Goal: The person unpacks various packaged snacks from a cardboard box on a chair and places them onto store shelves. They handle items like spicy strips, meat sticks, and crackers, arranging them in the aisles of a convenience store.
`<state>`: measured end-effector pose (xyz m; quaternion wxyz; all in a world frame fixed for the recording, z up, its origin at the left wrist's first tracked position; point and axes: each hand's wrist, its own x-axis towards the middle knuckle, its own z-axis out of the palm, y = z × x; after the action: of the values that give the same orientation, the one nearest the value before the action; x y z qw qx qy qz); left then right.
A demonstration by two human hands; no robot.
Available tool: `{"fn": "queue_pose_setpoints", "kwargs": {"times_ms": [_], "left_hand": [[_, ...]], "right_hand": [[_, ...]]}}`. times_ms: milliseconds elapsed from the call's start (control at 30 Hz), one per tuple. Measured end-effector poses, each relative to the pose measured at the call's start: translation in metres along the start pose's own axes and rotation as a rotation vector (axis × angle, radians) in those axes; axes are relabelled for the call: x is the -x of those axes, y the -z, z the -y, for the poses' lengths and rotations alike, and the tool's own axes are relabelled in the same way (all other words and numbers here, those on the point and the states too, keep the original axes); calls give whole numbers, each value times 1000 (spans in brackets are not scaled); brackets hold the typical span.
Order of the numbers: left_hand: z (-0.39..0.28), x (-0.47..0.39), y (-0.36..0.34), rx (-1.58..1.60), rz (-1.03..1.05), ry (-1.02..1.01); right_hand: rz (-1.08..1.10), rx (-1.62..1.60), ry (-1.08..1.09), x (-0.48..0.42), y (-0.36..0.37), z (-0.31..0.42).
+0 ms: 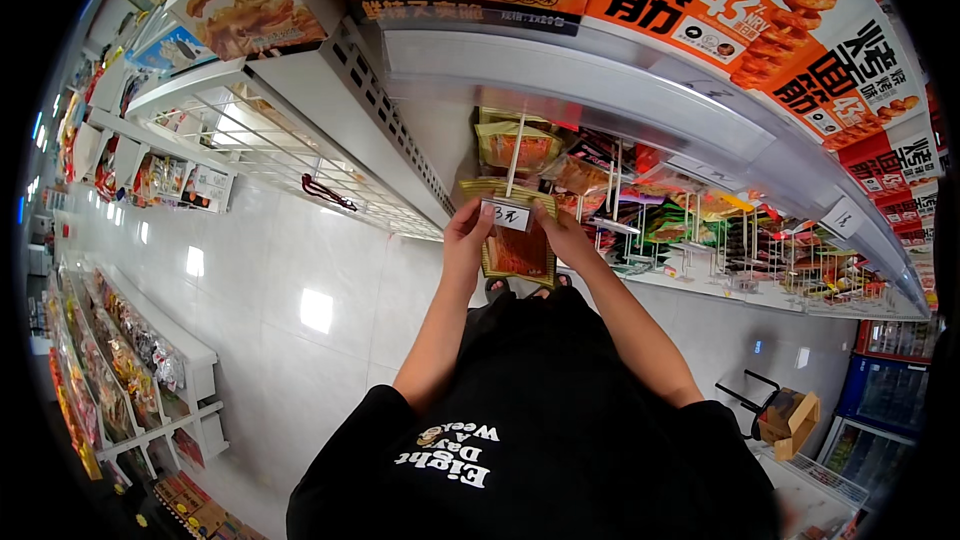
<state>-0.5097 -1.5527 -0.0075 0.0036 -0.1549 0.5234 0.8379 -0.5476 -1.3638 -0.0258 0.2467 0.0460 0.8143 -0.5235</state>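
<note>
A flat snack packet [517, 253] with a gold striped border and a reddish-brown middle is upright before me, at the front of a metal peg hook [516, 157]. My left hand [466, 231] grips its left side, the thumb against the edge of a white price tag [511, 217]. On the other side, my right hand [564, 235] pinches the packet's right edge, thumb in front. The tag bears handwriting and covers the packet's upper part. Behind it, more packets [519, 146] hang close to the shelf's side panel. My fingers behind the packet are hidden.
Above the hooks runs a shelf edge [555, 60] carrying printed snack cartons [720, 7]. Several more peg hooks with packets [675, 217] extend to the right. A wire shelf [300, 157] juts out at left. A chair [757, 397] with a cardboard box [787, 420] stands at lower right.
</note>
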Motion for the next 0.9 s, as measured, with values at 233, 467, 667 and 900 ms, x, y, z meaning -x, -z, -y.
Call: {"fn": "queue_pose_setpoints", "kwargs": {"times_ms": [233, 467, 667, 900], "left_hand": [[-22, 4, -4, -9, 120, 57], [-9, 0, 3, -21, 104, 71], [31, 3, 8, -242, 304, 162], [147, 32, 106, -1506, 560, 155]], "right_hand": [[-75, -27, -95, -6, -3, 20], [27, -169, -163, -39, 4, 34], [-323, -79, 135, -118, -1, -91], [-76, 503, -219, 28, -44, -237]]}}
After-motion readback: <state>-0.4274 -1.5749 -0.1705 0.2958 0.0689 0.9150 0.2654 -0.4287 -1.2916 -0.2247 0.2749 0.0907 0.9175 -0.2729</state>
